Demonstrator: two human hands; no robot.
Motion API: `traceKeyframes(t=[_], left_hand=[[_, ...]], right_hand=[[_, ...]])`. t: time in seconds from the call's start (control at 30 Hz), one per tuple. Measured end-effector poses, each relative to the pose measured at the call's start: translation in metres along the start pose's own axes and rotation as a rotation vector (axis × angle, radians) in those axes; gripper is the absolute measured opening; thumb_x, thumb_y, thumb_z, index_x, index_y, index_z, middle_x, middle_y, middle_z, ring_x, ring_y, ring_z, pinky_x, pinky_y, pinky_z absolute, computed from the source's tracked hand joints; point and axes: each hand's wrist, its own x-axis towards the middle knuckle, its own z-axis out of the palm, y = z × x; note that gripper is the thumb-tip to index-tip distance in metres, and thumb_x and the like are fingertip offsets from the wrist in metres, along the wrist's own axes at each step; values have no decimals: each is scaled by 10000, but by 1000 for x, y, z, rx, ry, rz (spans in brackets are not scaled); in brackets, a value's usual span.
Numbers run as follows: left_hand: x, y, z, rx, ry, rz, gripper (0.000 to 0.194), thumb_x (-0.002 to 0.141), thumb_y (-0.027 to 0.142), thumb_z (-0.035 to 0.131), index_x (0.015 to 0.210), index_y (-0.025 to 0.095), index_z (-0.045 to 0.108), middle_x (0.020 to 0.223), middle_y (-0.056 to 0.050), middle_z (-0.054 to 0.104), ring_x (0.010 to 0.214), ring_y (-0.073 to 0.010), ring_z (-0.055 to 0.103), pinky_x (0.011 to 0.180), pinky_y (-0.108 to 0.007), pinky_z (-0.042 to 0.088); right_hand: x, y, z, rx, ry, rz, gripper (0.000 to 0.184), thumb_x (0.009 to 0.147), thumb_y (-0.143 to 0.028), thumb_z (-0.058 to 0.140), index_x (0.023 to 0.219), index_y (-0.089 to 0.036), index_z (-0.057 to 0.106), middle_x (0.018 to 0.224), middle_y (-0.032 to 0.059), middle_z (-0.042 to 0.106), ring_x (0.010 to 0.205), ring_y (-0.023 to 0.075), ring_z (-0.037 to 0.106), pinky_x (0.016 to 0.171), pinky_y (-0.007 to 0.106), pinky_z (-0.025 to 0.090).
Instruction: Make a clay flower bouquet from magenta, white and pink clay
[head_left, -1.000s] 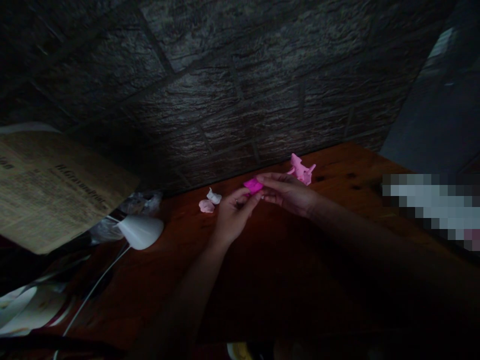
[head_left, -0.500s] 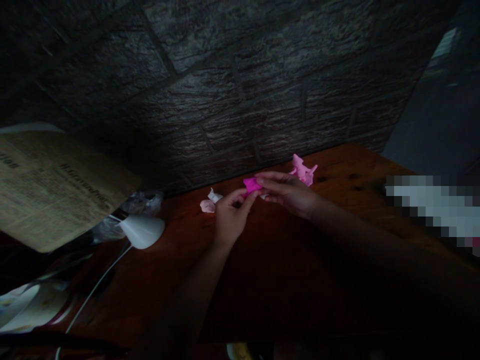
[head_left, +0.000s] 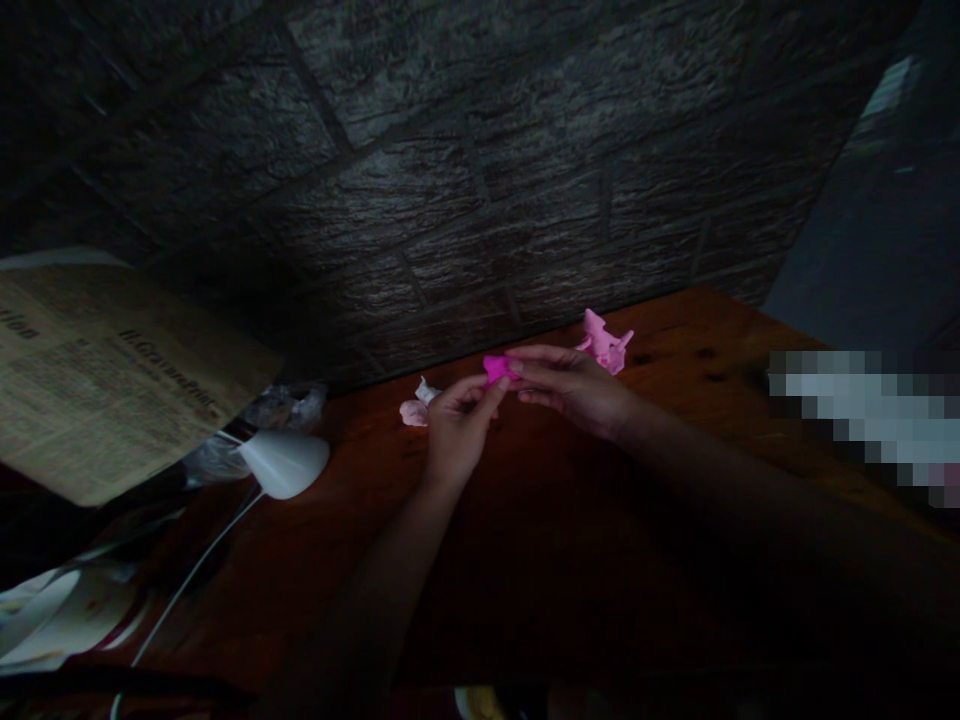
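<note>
Both my hands pinch one small bright pink piece (head_left: 496, 369) just above the brown wooden table (head_left: 570, 520). My left hand (head_left: 457, 430) grips its near left side with fingers closed. From the right, my right hand (head_left: 574, 385) holds it between thumb and fingertips. A pale pink folded figure (head_left: 604, 342) stands on the table behind my right hand. Two small crumpled pale pink and white scraps (head_left: 417, 405) lie to the left of my left hand.
A dark stone-patterned wall (head_left: 465, 170) rises right behind the table. A white lamp head (head_left: 285, 462) on a thin white stem sits at the left, with clear plastic behind it. A newspaper sheet (head_left: 112, 385) hangs at far left. A blurred patch covers the right edge.
The bright pink piece looks smaller and more folded between my fingertips. My left hand has closed tighter and shifted slightly left, partly hiding the scraps.
</note>
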Motion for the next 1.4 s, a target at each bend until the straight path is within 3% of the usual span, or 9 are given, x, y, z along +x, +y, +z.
traceKeyframes(t=[0.17, 0.37, 0.7, 0.9, 1.3, 1.4], left_hand=[[-1, 1, 1, -66, 1, -48, 248, 714, 400, 830, 743, 185, 709, 494, 70, 524, 435, -53, 407, 438, -198, 288], [-1, 4, 3, -74, -14, -94, 231, 711, 391, 823, 823, 203, 747, 478, 75, 501, 421, -53, 383, 432, -204, 274], [0, 2, 0, -91, -2, -66, 237, 726, 396, 816, 699, 195, 695, 491, 68, 486, 430, -50, 353, 440, -219, 253], [0, 5, 0, -94, -54, -87, 239, 755, 421, 801, 725, 193, 737, 476, 63, 472, 434, -53, 366, 439, -214, 250], [-1, 6, 1, -66, -60, -99, 187, 729, 377, 823, 801, 213, 772, 459, 67, 481, 424, -58, 362, 443, -219, 239], [-1, 5, 1, -71, -48, -98, 185, 721, 367, 824, 708, 205, 735, 453, 64, 478, 422, -56, 359, 446, -222, 243]], right_hand=[[1, 2, 1, 5, -3, -16, 265, 686, -261, 893, 933, -243, 798, 927, 19, 800, 824, 129, 739, 774, 254, 613], [0, 4, 1, -21, -23, -42, 259, 682, -294, 896, 924, -277, 804, 962, 4, 797, 835, 123, 731, 772, 250, 617], [-2, 2, 3, -23, -16, -18, 246, 714, -386, 874, 916, -263, 806, 994, 29, 802, 870, 153, 747, 780, 273, 620], [-2, 1, 2, -46, -19, -40, 222, 758, -356, 849, 953, -264, 799, 998, 27, 800, 871, 137, 749, 782, 256, 615], [-2, 2, 4, -41, 1, -47, 210, 699, -339, 889, 882, -271, 810, 923, 15, 800, 813, 128, 735, 760, 257, 618], [-3, 1, 6, -33, 1, -16, 209, 671, -319, 904, 854, -276, 811, 888, 8, 799, 797, 131, 732, 752, 260, 619]])
